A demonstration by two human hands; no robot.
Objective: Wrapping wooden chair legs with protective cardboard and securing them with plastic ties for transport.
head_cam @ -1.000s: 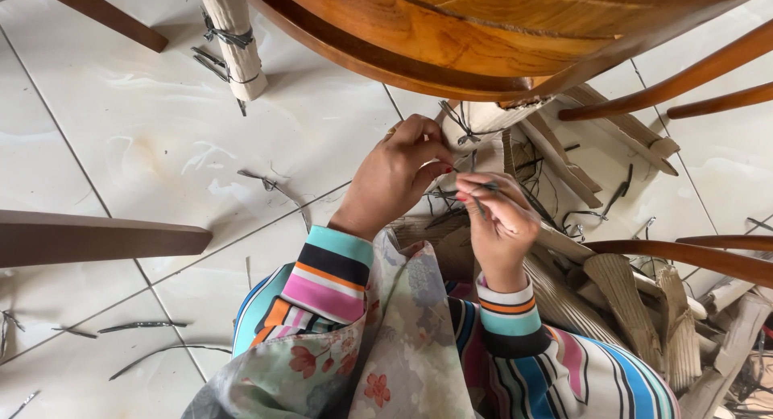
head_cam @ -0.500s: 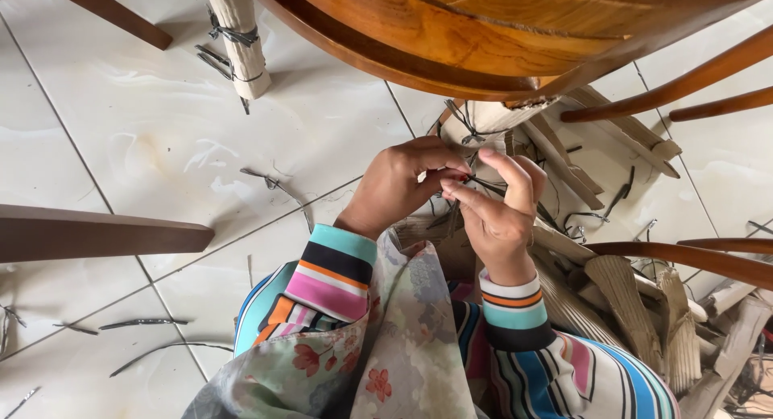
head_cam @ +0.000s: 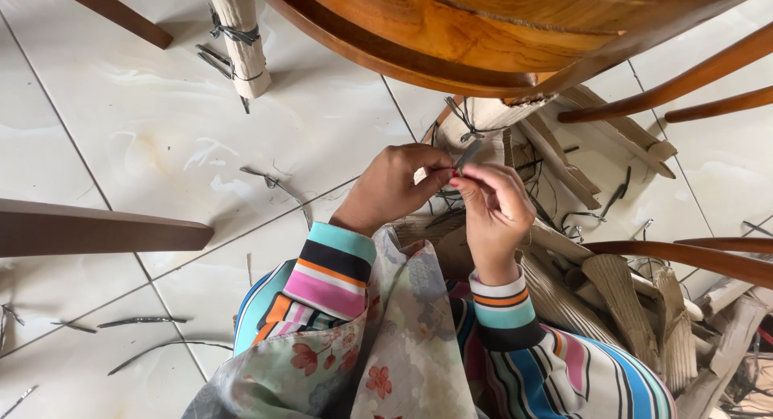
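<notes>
My left hand [head_cam: 394, 187] and my right hand [head_cam: 493, 203] meet fingertip to fingertip below the round wooden seat [head_cam: 483, 33] of an upturned chair. Between them they pinch a thin dark plastic strap [head_cam: 465, 156] that sticks up above the fingers. Just behind the hands stands a chair leg wrapped in brown paper [head_cam: 483, 117] with dark straps tied round it. Both wrists wear striped sleeves, and a floral cloth [head_cam: 403, 346] hangs over my chest.
Another paper-wrapped leg [head_cam: 238, 34] stands at the upper left. Torn cardboard and paper wrappings [head_cam: 620, 298] pile up at the right among curved wooden rails [head_cam: 692, 254]. A dark wooden bar [head_cam: 97, 230] juts in from the left. Cut straps [head_cam: 274, 181] lie scattered on the white tiled floor.
My hands have come together and shifted slightly down and right; the right hand's fingers have closed onto the strap beside the left hand's.
</notes>
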